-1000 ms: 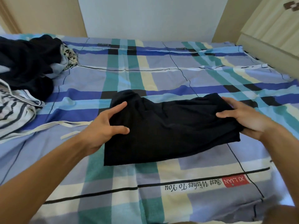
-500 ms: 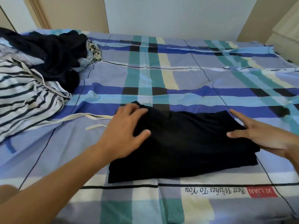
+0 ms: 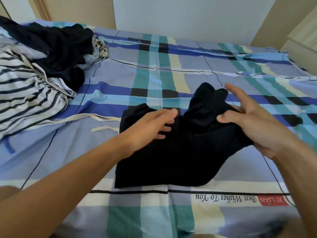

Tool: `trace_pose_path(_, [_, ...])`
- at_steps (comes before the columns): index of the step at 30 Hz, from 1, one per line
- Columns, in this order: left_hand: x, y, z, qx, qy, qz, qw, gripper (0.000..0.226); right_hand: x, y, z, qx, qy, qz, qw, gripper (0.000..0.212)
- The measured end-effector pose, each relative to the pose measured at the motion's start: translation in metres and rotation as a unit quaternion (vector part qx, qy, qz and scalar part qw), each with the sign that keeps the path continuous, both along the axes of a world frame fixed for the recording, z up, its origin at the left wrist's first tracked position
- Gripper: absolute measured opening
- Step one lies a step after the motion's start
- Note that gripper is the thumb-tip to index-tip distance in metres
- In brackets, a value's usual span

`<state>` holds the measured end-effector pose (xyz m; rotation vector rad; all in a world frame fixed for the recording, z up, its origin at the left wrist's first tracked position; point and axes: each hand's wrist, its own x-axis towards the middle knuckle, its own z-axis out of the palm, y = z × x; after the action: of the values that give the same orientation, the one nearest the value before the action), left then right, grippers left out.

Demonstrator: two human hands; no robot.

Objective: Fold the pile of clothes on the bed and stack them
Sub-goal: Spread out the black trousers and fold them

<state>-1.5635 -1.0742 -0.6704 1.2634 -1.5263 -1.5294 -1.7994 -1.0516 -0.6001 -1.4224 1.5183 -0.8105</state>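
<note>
A black garment (image 3: pixel 171 160) lies partly folded on the plaid bed sheet (image 3: pixel 154 74) in front of me. My right hand (image 3: pixel 253 124) grips its right end between thumb and fingers and holds that end lifted and bunched above the rest. My left hand (image 3: pixel 151 127) lies flat on the garment's left half with fingers spread, slightly blurred. At the far left sits the unfolded pile: a dark garment (image 3: pixel 56 48) on top of a white, black-striped one (image 3: pixel 25 90).
A cream drawstring (image 3: pixel 96 118) trails from the striped garment across the sheet toward the black one. A floral piece (image 3: pixel 101 48) peeks out behind the dark pile. A cabinet (image 3: pixel 301 42) stands at the bed's far right; a wall runs behind.
My right hand closed on the black garment's right end and lifted it toward the middle. My left hand slid further onto the cloth. The view shifted left, showing more of the pile.
</note>
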Motion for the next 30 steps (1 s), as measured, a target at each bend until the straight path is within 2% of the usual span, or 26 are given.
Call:
trace_pose_path(1, [0.004,-0.003,0.007,0.053,0.067,0.024,0.996,0.061,0.017,0.002,-0.002,-0.019,0.003,0.021,1.0,0.082])
trace_pose_path(3, [0.014,-0.008,0.014,0.113,0.139,0.033,0.983,0.069,0.052,0.008,-0.01,-0.05,-0.007,0.069,0.996,0.086])
trace_pose_path(4, [0.019,-0.008,0.014,0.125,0.155,0.031,0.98,0.067,0.067,0.011,-0.016,-0.059,-0.004,0.102,0.993,0.091])
trace_pose_path(6, [0.029,-0.006,0.01,0.131,0.159,0.05,0.977,0.049,0.091,0.017,-0.028,-0.05,-0.008,0.185,0.981,0.101])
trace_pose_path(8, [0.038,-0.01,0.001,0.103,0.097,0.124,0.982,0.026,0.1,0.02,-0.035,-0.028,-0.041,0.238,0.97,0.09])
trace_pose_path(9, [0.043,-0.013,-0.005,0.088,0.052,0.165,0.981,0.023,0.099,0.019,-0.038,-0.032,-0.052,0.24,0.969,0.08])
trace_pose_path(12, [0.05,-0.026,-0.016,0.113,-0.032,0.234,0.965,0.04,0.088,0.012,-0.046,-0.105,-0.035,0.168,0.98,0.041])
trace_pose_path(15, [0.058,-0.035,-0.018,0.123,-0.113,0.243,0.956,0.045,0.072,0.005,-0.062,-0.149,0.077,0.096,0.981,0.024])
trace_pose_path(17, [0.063,-0.035,-0.021,0.063,-0.252,0.21,0.942,0.046,0.063,0.006,-0.079,-0.128,0.164,0.119,0.971,0.024])
trace_pose_path(19, [0.065,-0.028,-0.027,-0.046,-0.435,0.175,0.882,0.055,0.063,0.012,-0.098,-0.116,0.237,0.169,0.95,0.032])
trace_pose_path(20, [0.063,-0.024,-0.029,-0.141,-0.49,0.164,0.845,0.062,0.066,0.016,-0.107,-0.122,0.267,0.192,0.936,0.04])
trace_pose_path(21, [0.058,-0.022,-0.03,-0.254,-0.494,0.145,0.819,0.066,0.07,0.021,-0.114,-0.132,0.293,0.21,0.923,0.05])
trace_pose_path(22, [0.052,-0.02,-0.029,-0.353,-0.461,0.099,0.808,0.068,0.075,0.027,-0.118,-0.145,0.313,0.222,0.912,0.059])
trace_pose_path(23, [0.046,-0.02,-0.028,-0.424,-0.421,0.033,0.801,0.066,0.079,0.031,-0.123,-0.154,0.33,0.229,0.903,0.064])
trace_pose_path(24, [0.039,-0.022,-0.03,-0.456,-0.395,-0.041,0.796,0.06,0.083,0.035,-0.126,-0.158,0.345,0.235,0.895,0.065])
trace_pose_path(25, [0.034,-0.024,-0.035,-0.455,-0.394,-0.106,0.791,0.053,0.086,0.039,-0.127,-0.154,0.36,0.238,0.889,0.064])
trace_pose_path(27, [0.029,-0.031,-0.051,-0.394,-0.437,-0.177,0.789,0.048,0.087,0.046,-0.13,-0.129,0.39,0.244,0.879,0.064])
trace_pose_path(30, [0.03,-0.04,-0.072,-0.335,-0.504,-0.18,0.776,0.07,0.086,0.057,-0.124,-0.066,0.408,0.278,0.867,0.072])
